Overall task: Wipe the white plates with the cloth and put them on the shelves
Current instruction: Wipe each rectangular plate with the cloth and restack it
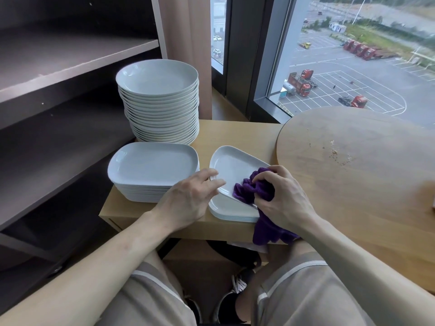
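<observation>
Your left hand (190, 194) pinches the tilted plate (233, 168) atop its stack (226, 212) at the table (235, 132) edge, your right hand (282, 196) grips the cloth (254, 187) on it; hard wiping could dislodge it.

No text, label, brand, number or sign can be read on the white plates (157, 78), the purple cloth (249, 189), the shelves (70, 55) or the trucks (303, 87) parked outside.
</observation>
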`<state>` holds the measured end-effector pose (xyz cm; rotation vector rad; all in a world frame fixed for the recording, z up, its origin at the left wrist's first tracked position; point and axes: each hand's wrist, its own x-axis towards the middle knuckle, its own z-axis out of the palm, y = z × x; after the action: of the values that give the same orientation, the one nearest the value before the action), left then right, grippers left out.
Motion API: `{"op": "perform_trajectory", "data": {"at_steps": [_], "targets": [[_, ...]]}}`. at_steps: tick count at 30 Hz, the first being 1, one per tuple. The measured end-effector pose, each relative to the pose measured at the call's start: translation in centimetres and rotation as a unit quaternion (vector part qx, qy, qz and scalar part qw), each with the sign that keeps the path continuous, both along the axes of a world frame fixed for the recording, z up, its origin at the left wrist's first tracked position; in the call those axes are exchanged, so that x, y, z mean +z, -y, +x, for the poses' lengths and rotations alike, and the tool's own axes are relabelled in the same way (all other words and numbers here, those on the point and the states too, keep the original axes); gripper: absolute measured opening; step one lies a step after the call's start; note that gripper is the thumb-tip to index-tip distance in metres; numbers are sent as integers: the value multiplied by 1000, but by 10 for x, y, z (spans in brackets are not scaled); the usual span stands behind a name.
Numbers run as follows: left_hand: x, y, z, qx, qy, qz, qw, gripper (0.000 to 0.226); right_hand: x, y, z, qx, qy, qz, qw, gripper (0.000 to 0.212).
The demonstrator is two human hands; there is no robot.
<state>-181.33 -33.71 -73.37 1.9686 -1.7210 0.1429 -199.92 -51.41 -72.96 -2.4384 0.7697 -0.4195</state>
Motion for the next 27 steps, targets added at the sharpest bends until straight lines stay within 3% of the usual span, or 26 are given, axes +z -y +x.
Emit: {"op": "perform_trajectory", "data": {"at_steps": [5,13,27], "targets": [[5,-3,1,27,30,16,999,36,-3,-2,1,1,-2,-6,1000,32],[28,-15,24,105,46,-42,993,38,-4,-5,1,13,7,-16,1000,30],[42,-60,70,261,-52,-8,964,24,-3,8,2,-12,11,5,1000,34]]}}
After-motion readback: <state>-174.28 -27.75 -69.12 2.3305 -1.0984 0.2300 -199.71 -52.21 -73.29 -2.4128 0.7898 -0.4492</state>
